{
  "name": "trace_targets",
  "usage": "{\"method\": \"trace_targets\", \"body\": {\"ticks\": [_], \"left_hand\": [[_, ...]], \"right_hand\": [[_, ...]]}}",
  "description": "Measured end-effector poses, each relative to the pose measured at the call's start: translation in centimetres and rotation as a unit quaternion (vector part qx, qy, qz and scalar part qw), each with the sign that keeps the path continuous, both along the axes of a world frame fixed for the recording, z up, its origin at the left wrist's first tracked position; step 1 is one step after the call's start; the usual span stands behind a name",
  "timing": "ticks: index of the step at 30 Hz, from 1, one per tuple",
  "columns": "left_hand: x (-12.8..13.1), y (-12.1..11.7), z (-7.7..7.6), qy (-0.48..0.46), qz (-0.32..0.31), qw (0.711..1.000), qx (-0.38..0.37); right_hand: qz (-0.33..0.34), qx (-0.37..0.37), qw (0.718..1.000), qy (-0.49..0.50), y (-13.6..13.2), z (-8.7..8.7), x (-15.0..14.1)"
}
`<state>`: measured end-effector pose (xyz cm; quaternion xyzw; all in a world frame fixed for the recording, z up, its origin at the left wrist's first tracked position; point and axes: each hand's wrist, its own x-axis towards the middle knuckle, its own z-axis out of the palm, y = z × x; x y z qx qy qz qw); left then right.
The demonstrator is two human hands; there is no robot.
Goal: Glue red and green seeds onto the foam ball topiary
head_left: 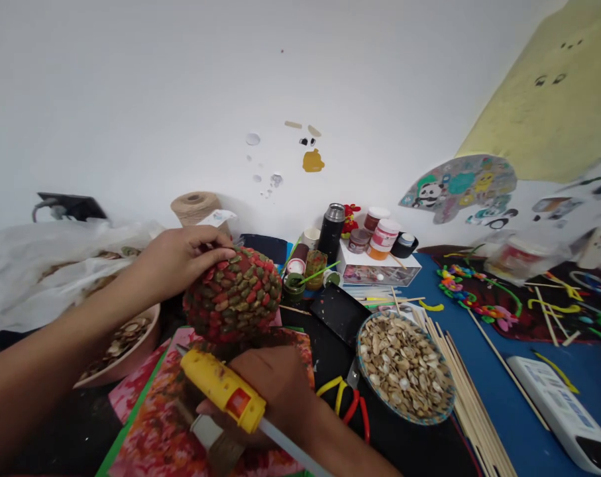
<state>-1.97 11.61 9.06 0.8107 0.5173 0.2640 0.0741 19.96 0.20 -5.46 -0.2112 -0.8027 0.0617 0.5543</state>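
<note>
My left hand [183, 258] rests at the upper left of a round ball [238, 295] covered with overlapping red and green pieces like painted shells. Its thumb and fingers are pinched together at the ball's top; whatever they hold is hidden. Closed around a yellow hot glue gun [220, 387] is my right hand [277, 381], just below the ball. The gun's nozzle points up and left, near the ball's lower left side, and a pale glue stick [293, 450] sticks out of its back. Beneath lies a red, paint-stained sheet [156, 414] with a green edge.
A round basket [452, 404] of pale shells stands right, beside wooden sticks [472, 404]. Pliers [347, 404] and a black tray [337, 311] lie between. Paint jars [295, 285] and a black flask [332, 232] stand behind. A pink bowl [148, 341] sits left.
</note>
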Motion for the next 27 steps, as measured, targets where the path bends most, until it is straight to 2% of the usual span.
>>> {"method": "trace_targets", "body": {"ticks": [9,13,18,22,27], "left_hand": [[-0.9,0.6,0.7,-0.034,-0.050,0.997,-0.046],[-1.4,1.0,1.3,-0.050,-0.087,0.993,-0.066],[-1.8,2.3,2.3,-0.045,-0.146,0.981,-0.120],[-1.8,3.2,2.7,-0.037,-0.181,0.969,-0.167],[-1.7,3.8,2.5,-0.047,-0.207,0.954,-0.212]], "right_hand": [[-0.002,0.015,1.000,-0.003,-0.1,-0.2,0.0],[-0.017,0.001,0.999,-0.031,0.1,-1.6,-0.2],[-0.009,0.006,0.994,-0.112,0.4,-3.2,-0.4],[0.012,0.021,0.990,-0.142,0.1,-2.6,0.0],[0.016,0.031,0.987,-0.154,-0.3,-1.6,0.4]]}}
